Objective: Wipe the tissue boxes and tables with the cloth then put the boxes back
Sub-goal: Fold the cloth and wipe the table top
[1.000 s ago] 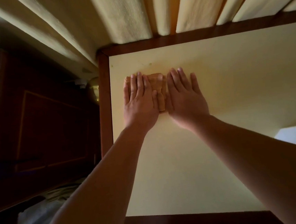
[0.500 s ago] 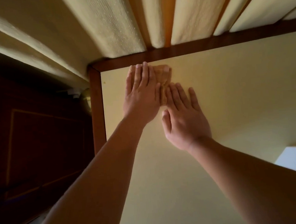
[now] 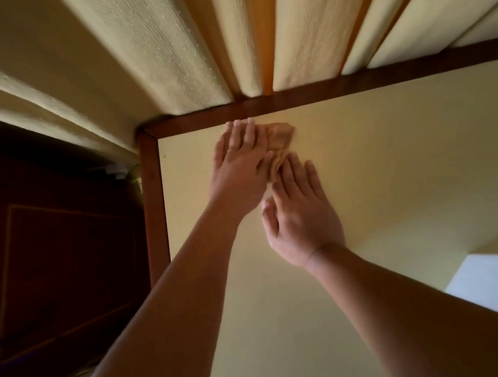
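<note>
A small tan cloth (image 3: 281, 138) lies flat on the cream table top (image 3: 391, 159), close to its far left corner. My left hand (image 3: 241, 164) presses on the cloth's left part with straight fingers, the fingertips reaching the dark wooden rim (image 3: 324, 96). Just behind and to the right, my right hand (image 3: 300, 213) lies flat on the table, its fingertips touching the cloth's near edge. No tissue box is clearly in view.
Pale curtains (image 3: 168, 59) hang right behind the table's far edge. A dark wooden cabinet (image 3: 59, 252) stands to the left of the table. A bright white patch (image 3: 494, 283) shows at the lower right.
Both hands have pushed the cloth away from me to the far rim. My left hand has gone ahead, and the right hand has dropped behind it with only its fingertips on the cloth.
</note>
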